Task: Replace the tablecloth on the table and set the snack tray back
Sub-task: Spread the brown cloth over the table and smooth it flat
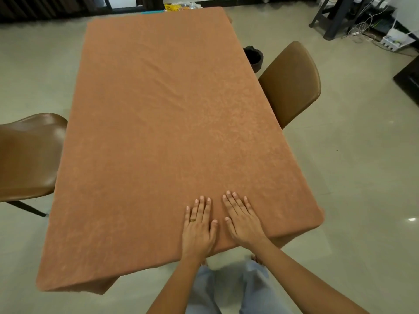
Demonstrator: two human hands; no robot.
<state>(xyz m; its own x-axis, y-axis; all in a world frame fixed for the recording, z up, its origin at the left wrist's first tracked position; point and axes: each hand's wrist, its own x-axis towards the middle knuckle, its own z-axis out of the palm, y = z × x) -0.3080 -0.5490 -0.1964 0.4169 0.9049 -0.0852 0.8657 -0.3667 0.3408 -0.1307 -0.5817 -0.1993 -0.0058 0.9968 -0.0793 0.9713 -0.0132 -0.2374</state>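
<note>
An orange-brown tablecloth (pixel 163 123) covers the whole long table and hangs over its edges. A few shallow creases run across its middle. My left hand (pixel 199 226) lies flat on the cloth near the table's near edge, fingers straight, a gold ring on one finger. My right hand (pixel 242 219) lies flat just to its right, fingers straight and slightly spread. Both palms press on the cloth side by side. No snack tray stands on the table; yellow packets (pixel 179 6) show just past the far end.
A brown chair (pixel 29 155) stands at the table's left side and another brown chair (pixel 292 82) at its right. A dark pot (pixel 254 57) sits on the floor by the right chair. Cables and a white box (pixel 394 39) lie at the far right.
</note>
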